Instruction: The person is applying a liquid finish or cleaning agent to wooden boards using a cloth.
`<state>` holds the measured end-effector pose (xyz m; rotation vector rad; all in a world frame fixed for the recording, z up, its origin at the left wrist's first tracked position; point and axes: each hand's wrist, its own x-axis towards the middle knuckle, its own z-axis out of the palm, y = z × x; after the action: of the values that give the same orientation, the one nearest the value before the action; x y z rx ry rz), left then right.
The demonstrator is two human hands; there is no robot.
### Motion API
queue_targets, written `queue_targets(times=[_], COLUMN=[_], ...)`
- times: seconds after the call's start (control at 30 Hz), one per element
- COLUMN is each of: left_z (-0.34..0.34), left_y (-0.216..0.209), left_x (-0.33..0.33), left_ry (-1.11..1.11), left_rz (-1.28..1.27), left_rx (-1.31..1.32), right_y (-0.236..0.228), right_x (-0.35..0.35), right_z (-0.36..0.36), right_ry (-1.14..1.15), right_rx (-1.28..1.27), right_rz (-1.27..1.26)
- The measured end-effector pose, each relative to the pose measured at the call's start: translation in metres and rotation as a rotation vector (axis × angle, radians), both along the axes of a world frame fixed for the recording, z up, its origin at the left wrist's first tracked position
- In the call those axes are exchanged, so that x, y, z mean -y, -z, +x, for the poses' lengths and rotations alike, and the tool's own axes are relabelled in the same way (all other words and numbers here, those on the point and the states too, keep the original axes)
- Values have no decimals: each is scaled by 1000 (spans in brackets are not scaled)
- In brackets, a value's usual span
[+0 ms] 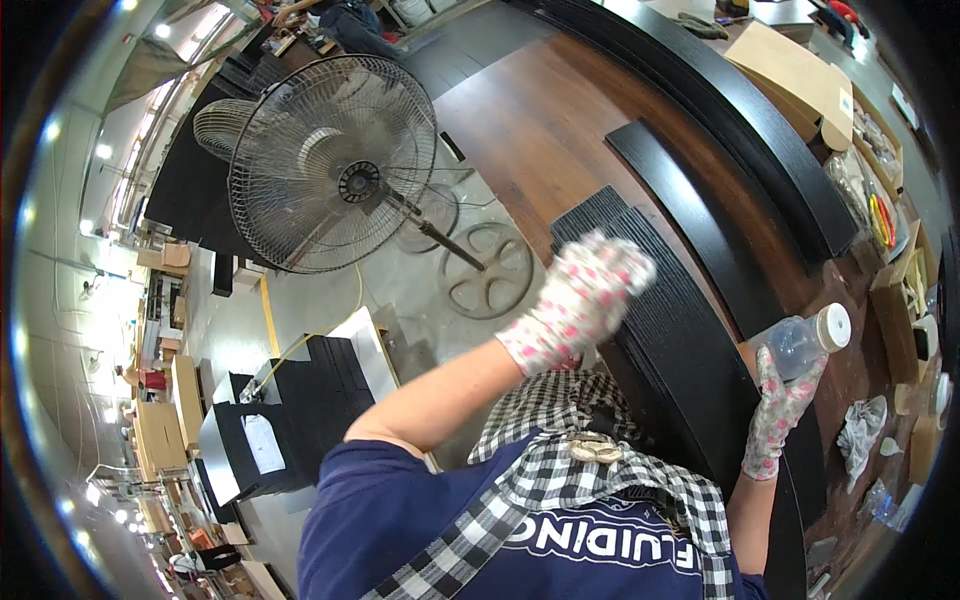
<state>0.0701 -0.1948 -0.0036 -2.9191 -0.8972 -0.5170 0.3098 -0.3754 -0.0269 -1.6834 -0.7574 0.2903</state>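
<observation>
Head view: white lettering (605, 542) crosses a navy shirt (400, 510). The left gloved hand (588, 295), blurred, is over finely lined black boards (685, 340), its fingers' grip unclear; right gloved fingers (766, 372) clasp a clear, white-capped jar (793, 343) to their right.

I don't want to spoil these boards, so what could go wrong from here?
The bottle is gripped by the right hand alone, so it might slip and fall near the boards. The left hand is over the closely set boards; a hard push could perhaps shift them.
</observation>
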Motion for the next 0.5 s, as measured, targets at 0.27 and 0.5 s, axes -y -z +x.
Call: queue_targets(times=[0.27, 0.5], left_z=[-6, 88], left_y=[4, 26], left_x=[-19, 101], left_ry=[34, 492], left_rz=[-74, -148], left_rx=[177, 429], right_y=[4, 19], right_x=[-3, 5], right_z=[2, 17], right_ry=[-9, 279], right_rx=[-25, 347], right_rz=[52, -155])
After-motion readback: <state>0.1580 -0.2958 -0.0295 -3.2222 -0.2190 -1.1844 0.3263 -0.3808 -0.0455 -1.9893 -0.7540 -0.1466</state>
